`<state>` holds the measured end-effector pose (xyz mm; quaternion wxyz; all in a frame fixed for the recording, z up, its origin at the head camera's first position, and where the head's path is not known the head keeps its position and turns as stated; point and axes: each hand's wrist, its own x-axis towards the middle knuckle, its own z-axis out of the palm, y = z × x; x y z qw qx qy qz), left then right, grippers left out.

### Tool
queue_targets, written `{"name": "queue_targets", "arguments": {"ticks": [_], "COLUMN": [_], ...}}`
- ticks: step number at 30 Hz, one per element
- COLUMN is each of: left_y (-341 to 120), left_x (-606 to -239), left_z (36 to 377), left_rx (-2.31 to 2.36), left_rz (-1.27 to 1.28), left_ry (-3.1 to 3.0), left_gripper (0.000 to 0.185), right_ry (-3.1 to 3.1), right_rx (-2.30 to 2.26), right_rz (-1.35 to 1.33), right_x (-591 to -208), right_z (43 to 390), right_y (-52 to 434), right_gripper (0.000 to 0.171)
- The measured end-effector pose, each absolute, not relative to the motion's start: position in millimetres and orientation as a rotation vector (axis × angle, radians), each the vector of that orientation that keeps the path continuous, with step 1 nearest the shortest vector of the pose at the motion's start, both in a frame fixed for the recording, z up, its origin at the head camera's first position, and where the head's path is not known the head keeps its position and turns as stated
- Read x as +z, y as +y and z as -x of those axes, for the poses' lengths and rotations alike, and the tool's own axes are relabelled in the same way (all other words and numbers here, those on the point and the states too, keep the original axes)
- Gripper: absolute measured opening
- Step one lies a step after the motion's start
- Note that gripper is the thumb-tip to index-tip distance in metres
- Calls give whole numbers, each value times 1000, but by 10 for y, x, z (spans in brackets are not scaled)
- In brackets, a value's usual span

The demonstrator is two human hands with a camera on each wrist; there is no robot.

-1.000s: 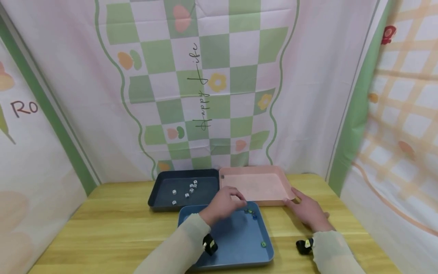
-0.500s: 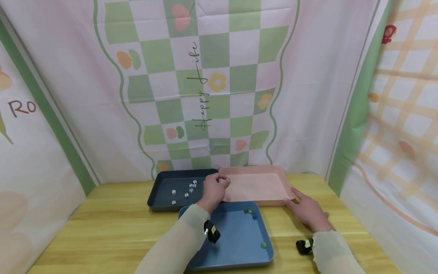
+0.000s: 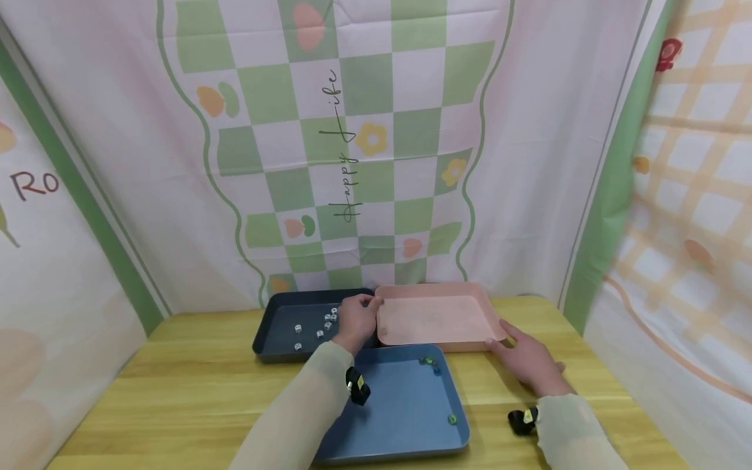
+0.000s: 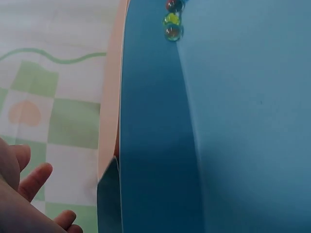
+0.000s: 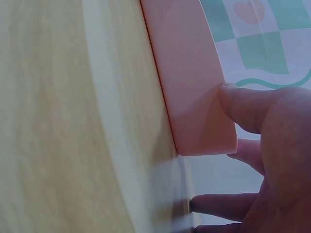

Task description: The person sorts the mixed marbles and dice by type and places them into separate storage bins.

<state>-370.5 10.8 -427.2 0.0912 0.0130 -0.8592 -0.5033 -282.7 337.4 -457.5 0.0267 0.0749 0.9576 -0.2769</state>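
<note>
Dice (image 3: 320,325) lie scattered in the dark tray (image 3: 276,329) at the table's (image 3: 176,385) far edge, left of the pink tray (image 3: 437,320), with the blue tray (image 3: 405,418) at the near edge in front of both. The left hand (image 3: 355,318) hangs over the dark tray's right end, by the seam with the pink tray, its fingers curled toward the thumb. Whether they pinch a die I cannot tell: the head view is too small there, and the left wrist view shows only fingertips (image 4: 36,177) against the backdrop. The right hand (image 3: 529,362) lies on the table at the pink tray's near right corner, fingers loose, thumb (image 5: 243,109) touching that tray's rim (image 5: 194,97).

Risks, as I judge them:
- A small piece let go this near the seam could bounce off the rim and land in the pink tray.
- The left forearm crosses the blue tray's far left corner; a dragging sleeve could shift that tray and set the coloured beads (image 3: 431,364) at its far edge, or the lone green one (image 3: 452,419) near its right wall, rolling.
- A nudge from the right thumb could slide the pink tray against its neighbours.
</note>
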Motion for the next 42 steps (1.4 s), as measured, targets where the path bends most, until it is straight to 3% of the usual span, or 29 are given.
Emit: {"name": "queue_targets", "arguments": {"ticks": [19,29,35,42], "left_y": [51,86,146,221], "left_x": [-4269,-4204,-4131,-4116], "left_z": [3693,3596,3491,3336], "left_rx": [-1656,-1818,-1826,-1125], "left_rz": [-110,21,225,931], "left_ry": [-2550,-2523,-2564,-2808], "left_gripper": [29,42,43,30], "right_ry": [2962,2965,2965,2961], "right_rx": [-845,-837,-850,-860], "right_rz": [-227,-223,-220,-220], "right_x": [-4601,-4590,-4601,-4610], "right_z": [2833,2835,2838,2847], "right_y": [3390,3389,3394,3399], "right_gripper": [93,93,93,93]}}
